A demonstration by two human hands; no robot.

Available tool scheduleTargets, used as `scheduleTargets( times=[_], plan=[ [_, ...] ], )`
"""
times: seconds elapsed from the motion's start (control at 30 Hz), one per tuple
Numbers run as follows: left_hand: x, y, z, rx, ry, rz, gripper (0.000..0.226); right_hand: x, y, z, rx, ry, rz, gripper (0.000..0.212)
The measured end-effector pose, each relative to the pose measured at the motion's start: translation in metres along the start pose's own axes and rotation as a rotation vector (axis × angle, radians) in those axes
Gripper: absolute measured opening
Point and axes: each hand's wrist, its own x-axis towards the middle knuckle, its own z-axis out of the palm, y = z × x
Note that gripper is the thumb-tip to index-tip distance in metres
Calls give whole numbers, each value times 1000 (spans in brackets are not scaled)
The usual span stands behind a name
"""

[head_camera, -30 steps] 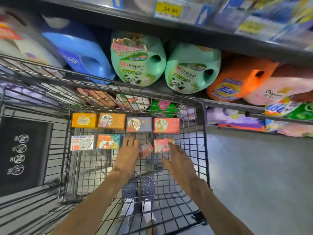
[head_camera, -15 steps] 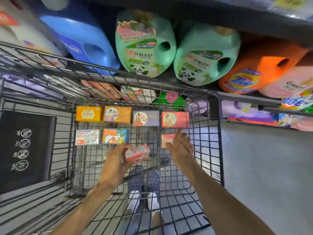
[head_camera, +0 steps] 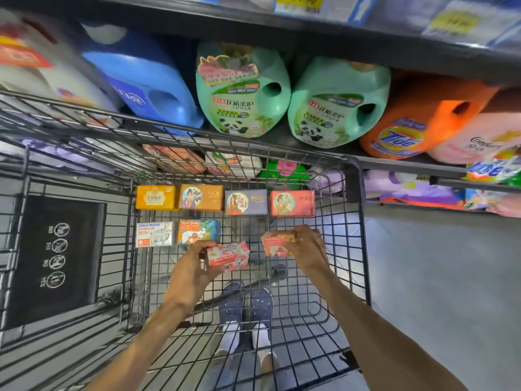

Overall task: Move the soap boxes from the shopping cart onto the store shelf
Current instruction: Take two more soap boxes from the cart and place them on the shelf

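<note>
Your left hand grips red-and-white soap box, lifted clear of wire floor of shopping cart
Your right hand closes around pink-orange soap box; whether it rests on wire or is raised, hard to tell
Six soap boxes lie in cart: yellow box, orange box, purple box, pink box in far row; white Goat Soap box beside blue Goat Soap box nearer you
Store shelf above cart holds green detergent jugs, orange Tide jug
</note>
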Motion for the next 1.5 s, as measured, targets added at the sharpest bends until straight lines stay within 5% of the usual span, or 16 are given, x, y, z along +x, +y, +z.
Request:
scheduleTargets(
  times=[0.23, 0.37, 0.5, 0.8, 1.07, 1.5],
  plan=[
    [-12, 44, -21, -132, -22, 15, 51, -43, -20, -42, 191, 4, -109, 21],
    [-31, 88, -45, -312, -58, 60, 85, -84, -36, -78, 444, -4, -152, 24],
    [-59, 142, -77, -192, -116, 219, 43, -140, -48, -142, 569, 41, -218, 38],
    [-135, 333, -90, -15, -246, 569, 53, -270, -18, -323, 693, 301, -272, 41],
    [-218, 502, 9, 42, -387, 873, 47, -383, 70, -466, 733, 545, -326, 40],
    [-364, 676, 287, 141, -523, 1150, 50, -529, 303, -647, 772, 853, -338, 30]
  ],
)
